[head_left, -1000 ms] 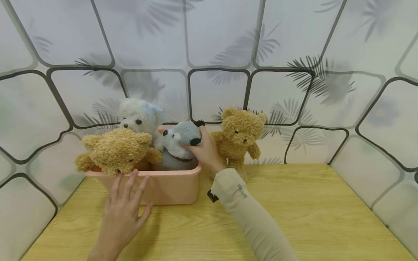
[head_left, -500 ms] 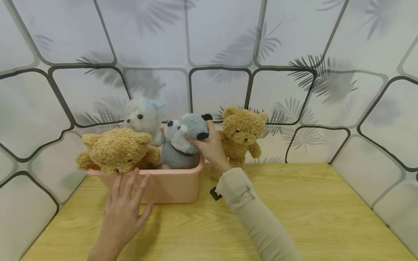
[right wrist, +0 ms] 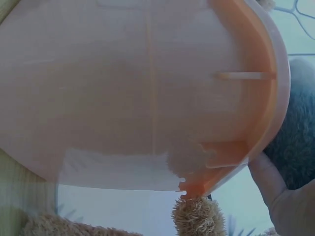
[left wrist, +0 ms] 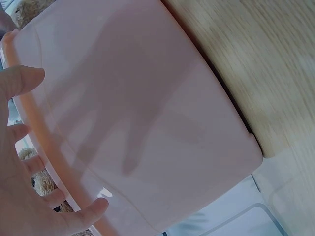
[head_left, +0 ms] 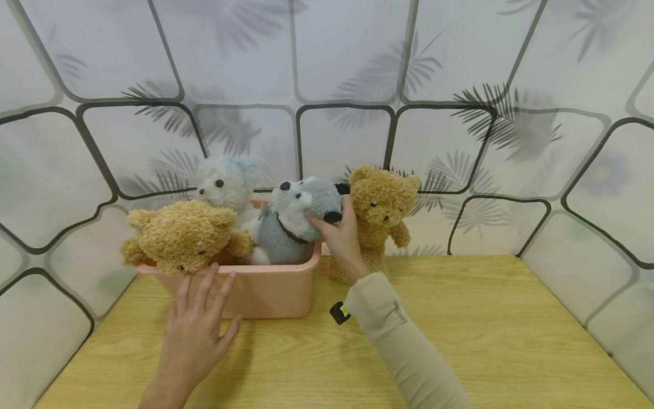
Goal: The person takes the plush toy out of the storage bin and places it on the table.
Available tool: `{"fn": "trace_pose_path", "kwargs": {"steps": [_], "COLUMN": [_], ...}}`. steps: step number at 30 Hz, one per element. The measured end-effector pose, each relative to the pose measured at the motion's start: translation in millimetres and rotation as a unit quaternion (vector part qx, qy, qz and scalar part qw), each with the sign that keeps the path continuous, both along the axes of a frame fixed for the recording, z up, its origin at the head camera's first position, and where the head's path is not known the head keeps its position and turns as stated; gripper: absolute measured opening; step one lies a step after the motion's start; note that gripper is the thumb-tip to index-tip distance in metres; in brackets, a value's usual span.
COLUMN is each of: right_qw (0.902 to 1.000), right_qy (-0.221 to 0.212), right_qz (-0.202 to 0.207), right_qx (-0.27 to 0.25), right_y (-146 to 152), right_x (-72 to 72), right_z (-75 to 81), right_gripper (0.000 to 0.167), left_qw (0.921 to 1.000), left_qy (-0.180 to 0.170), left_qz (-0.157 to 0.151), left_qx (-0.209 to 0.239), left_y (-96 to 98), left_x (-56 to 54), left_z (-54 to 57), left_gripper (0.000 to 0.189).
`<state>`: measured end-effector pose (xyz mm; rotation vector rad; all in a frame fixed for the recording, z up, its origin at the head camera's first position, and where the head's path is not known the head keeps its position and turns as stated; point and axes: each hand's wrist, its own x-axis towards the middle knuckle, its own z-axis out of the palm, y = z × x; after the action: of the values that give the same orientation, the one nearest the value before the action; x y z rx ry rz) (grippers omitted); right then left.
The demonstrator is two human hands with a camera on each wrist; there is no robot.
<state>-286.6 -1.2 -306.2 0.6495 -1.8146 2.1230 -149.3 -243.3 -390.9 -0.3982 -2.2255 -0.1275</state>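
Observation:
My right hand [head_left: 344, 243] grips the head of a grey-and-white plush toy [head_left: 277, 241] with black ears and a dark collar. Its lower body is still inside a pink plastic bin [head_left: 258, 292], and its head leans right over the rim. In the right wrist view, my thumb [right wrist: 273, 189] presses beside the grey fur, close to the rim. My left hand [head_left: 194, 326] rests on the bin's front wall, fingers spread and fairly straight, fingertips at the rim. Just above those fingertips, a tan teddy bear [head_left: 186, 233] slumps over the front edge. Behind it sits a white plush toy [head_left: 227, 190] with light-blue fur.
Another tan teddy bear [head_left: 382, 207] stands upright just right of the bin, behind my right hand. Wood-grain table [head_left: 485, 329] extends to the right and front. A patterned wall covering [head_left: 347, 57] encloses the back and sides. A small black device [head_left: 339, 312] hangs at my right cuff.
My right hand has moved right and slightly up, raising the grey-and-white plush partway from the bin and tilting its head right. The white plush has shifted slightly. My left hand stays in place.

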Motion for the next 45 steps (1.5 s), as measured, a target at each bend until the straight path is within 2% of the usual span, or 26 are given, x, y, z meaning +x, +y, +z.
{"fn": "trace_pose_path", "kwargs": {"steps": [10, 23, 30, 40, 45], "right_qw": [0.9986, 0.9892, 0.9799, 0.9731, 0.9599], "right_qy": [0.009, 0.017, 0.029, 0.042, 0.030], "right_qz": [-0.032, -0.018, -0.003, -0.004, 0.006], "right_qx": [-0.040, -0.145, -0.197, -0.227, -0.279], "right_y": [-1.2, -1.2, -1.6, 0.7, -0.4], "right_x": [8.3, 12.3, 16.0, 18.0, 18.0], "right_z": [-7.2, -20.6, -24.6, -34.9, -37.1], "right_gripper": [0.045, 0.038, 0.035, 0.032, 0.031], "left_qw": [0.9999, 0.9999, 0.9998, 0.9998, 0.9997], "left_qy": [-0.010, -0.010, -0.015, -0.016, -0.017], "left_qz": [0.007, 0.013, 0.013, 0.013, 0.016], "left_qx": [0.006, 0.003, 0.002, -0.004, -0.007], "left_y": [0.9, 0.9, 1.1, 0.6, 0.0], "left_x": [0.9, -1.0, -0.5, -0.9, -1.1], "left_z": [-0.2, -1.8, -1.3, -0.5, -1.2], "left_gripper": [0.070, 0.072, 0.072, 0.073, 0.074]}}
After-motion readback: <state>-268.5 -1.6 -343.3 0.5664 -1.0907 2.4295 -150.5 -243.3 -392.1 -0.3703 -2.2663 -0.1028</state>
